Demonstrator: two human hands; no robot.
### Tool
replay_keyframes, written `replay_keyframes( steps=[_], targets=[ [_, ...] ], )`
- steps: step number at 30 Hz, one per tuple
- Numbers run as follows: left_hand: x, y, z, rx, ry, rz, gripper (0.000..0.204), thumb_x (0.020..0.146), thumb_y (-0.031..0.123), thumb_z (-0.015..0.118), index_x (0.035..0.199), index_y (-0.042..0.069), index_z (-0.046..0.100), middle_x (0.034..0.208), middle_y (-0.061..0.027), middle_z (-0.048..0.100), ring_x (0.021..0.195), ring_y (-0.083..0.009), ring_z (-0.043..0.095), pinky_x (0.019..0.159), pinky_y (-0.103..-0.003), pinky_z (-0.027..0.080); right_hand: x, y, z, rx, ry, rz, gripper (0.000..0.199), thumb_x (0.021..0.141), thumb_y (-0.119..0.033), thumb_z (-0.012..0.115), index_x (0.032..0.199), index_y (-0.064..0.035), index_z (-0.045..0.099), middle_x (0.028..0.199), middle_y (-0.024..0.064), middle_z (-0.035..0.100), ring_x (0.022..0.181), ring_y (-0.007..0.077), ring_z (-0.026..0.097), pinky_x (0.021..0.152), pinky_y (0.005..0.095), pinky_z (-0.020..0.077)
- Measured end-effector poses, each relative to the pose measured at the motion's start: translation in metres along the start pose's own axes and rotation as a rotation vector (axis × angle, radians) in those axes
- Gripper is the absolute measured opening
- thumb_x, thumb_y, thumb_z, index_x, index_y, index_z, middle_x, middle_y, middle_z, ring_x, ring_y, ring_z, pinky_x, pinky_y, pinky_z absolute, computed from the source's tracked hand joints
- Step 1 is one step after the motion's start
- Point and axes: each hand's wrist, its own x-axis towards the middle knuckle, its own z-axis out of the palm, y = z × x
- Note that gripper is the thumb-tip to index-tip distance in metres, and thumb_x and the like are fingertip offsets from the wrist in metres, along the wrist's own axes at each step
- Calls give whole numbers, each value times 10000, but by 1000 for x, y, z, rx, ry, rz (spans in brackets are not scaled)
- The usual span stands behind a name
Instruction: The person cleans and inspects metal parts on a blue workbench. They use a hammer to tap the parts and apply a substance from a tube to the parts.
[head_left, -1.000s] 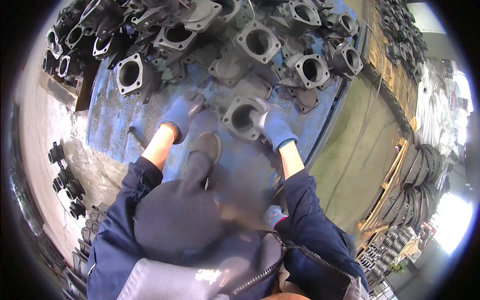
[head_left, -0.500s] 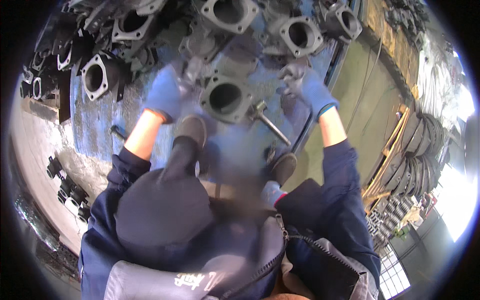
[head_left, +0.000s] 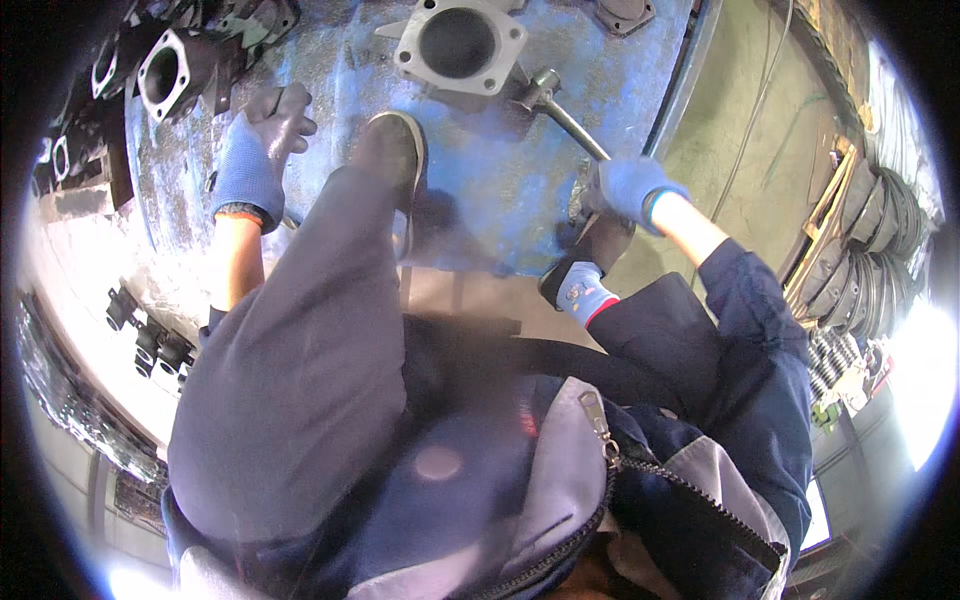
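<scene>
A steel hammer (head_left: 575,127) lies on the blue work surface with its head toward the nearest casting. My right hand (head_left: 640,190), in a blue glove, is closed at the near end of the handle; its fingers are partly hidden. Just beyond the hammer head sits a grey metal casting (head_left: 458,43) with a round bore and a square flange with corner holes. Over the left part of the surface is my left hand (head_left: 265,150), gloved in blue with dark grey coating. Its fingers are apart and nothing shows in them.
My shoe (head_left: 392,150) stands on the blue surface (head_left: 480,190) between my hands. Several castings crowd the far left, including a flanged one (head_left: 163,76). Another casting (head_left: 625,12) lies at the far right. Stacked dark rings (head_left: 850,290) are on the floor to the right.
Both hands have come back from the far castings, the left one moving left and nearer, the right one onto the hammer handle. My view has shifted, with my knee raised higher in it.
</scene>
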Motion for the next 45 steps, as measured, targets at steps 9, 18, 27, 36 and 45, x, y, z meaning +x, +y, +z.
replay_keyframes(
  steps=[9, 18, 27, 36, 45],
  targets=[
    [-58, -39, 1, -129, -11, 31, 448, 917, 374, 620, 1122, -23, 632, 816, -113, 682, 683, -169, 621, 642, -307, 512, -2, -21, 72, 371, 103, 361, 552, 857, -480, 622, 1166, -27, 682, 1156, 232, 670, 1080, 372, 655, 930, 448, 514],
    [-95, -44, 23, -147, -40, 133, 411, 910, 352, 620, 1120, -1, 638, 825, -115, 687, 708, -192, 632, 661, -327, 514, 0, -25, 75, 229, 331, 218, 299, 849, -246, 612, 1051, -49, 712, 953, 286, 683, 933, 449, 665, 819, 473, 540],
    [-21, 30, 84, 27, -146, 499, 376, 903, 330, 620, 1117, 22, 644, 834, -118, 692, 733, -216, 642, 680, -347, 516, 31, 114, 13, 1278, 576, 345, 256, 1018, -276, 515, 1090, -59, 633, 803, 110, 695, 528, 157, 541, 494, 339, 451],
    [15, 56, 129, 127, -149, 526, 343, 896, 307, 621, 1115, 44, 650, 843, -120, 697, 759, -240, 653, 699, -366, 518, 48, 165, 81, 687, 248, 540, 300, 982, -308, 530, 1098, -83, 692, 789, 137, 692, 570, 192, 579, 511, 372, 454],
    [12, 60, 136, 159, -135, 535, 314, 889, 285, 621, 1113, 67, 656, 852, -123, 702, 784, -264, 664, 718, -386, 521, 11, 126, 21, 1146, 131, 367, 294, 1019, -309, 469, 1112, -137, 689, 687, 28, 662, 509, 82, 467, 468, 266, 306]
  ],
)
